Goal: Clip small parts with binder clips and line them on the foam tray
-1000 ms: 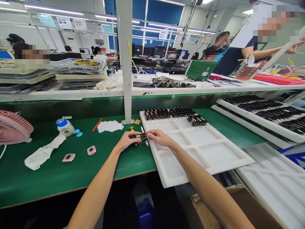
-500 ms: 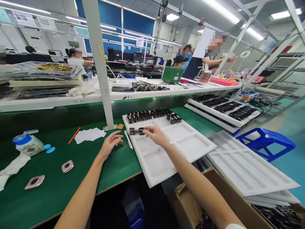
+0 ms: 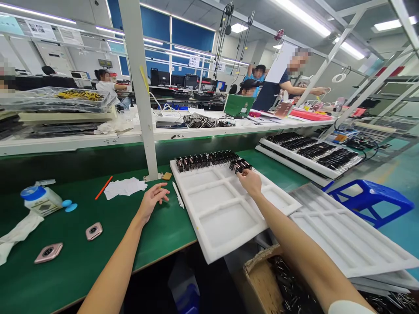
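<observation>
My right hand (image 3: pixel 250 182) is over the white foam tray (image 3: pixel 225 222), its fingertips closed on black binder clips (image 3: pixel 236 167) at the right end of the clipped group. Part of what it grips is hidden behind the fingers. Along the tray's far edge stand several more binder clips (image 3: pixel 206 159), with pinkish pieces between some of them. My left hand (image 3: pixel 153 200) hovers over the green mat (image 3: pixel 163 244) left of the tray, fingers loosely spread and holding nothing. A white pen (image 3: pixel 178 194) lies between that hand and the tray.
Two pink watch bodies (image 3: pixel 48 253), a blue-capped bottle (image 3: pixel 42 200), white papers (image 3: pixel 125 186) and an orange stick (image 3: pixel 104 187) lie at left. At right are stacked trays (image 3: pixel 310 152), a blue stool (image 3: pixel 369 200) and a cardboard box (image 3: pixel 262 279) of clips. A metal post (image 3: pixel 137 87) rises ahead.
My right hand has carried the black clips from the tray's left side rightward to the short group of clips at the back. My left hand has barely moved.
</observation>
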`<act>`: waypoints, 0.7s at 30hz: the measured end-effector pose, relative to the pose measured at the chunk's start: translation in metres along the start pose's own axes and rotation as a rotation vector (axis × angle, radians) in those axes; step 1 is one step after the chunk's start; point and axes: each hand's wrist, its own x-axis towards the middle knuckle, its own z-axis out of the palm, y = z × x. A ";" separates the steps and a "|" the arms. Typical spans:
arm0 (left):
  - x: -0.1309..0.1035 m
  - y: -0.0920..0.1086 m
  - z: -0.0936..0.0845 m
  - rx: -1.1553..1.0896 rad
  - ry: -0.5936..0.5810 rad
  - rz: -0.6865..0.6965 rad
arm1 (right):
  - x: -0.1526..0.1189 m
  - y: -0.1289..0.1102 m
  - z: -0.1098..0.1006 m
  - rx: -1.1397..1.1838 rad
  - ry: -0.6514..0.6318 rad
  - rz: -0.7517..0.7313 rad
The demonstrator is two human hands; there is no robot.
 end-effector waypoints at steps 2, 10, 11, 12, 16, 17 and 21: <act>0.000 0.000 0.000 -0.001 0.001 -0.007 | 0.003 -0.002 0.004 -0.026 -0.007 -0.018; 0.000 -0.002 -0.001 -0.014 0.000 0.007 | 0.006 -0.014 0.011 -0.103 -0.011 -0.071; 0.000 -0.003 -0.001 -0.011 0.001 0.009 | 0.005 -0.015 0.011 -0.120 -0.004 -0.085; 0.000 -0.003 -0.001 -0.010 0.000 0.012 | 0.004 -0.015 0.011 -0.131 0.001 -0.097; 0.001 -0.005 -0.001 -0.018 0.001 0.024 | 0.001 -0.015 0.006 -0.065 -0.008 -0.099; 0.001 -0.005 -0.001 -0.020 0.003 0.026 | -0.001 -0.015 0.002 -0.042 -0.010 -0.108; 0.001 -0.002 0.000 -0.016 0.008 0.023 | -0.028 -0.009 -0.032 0.028 0.037 -0.149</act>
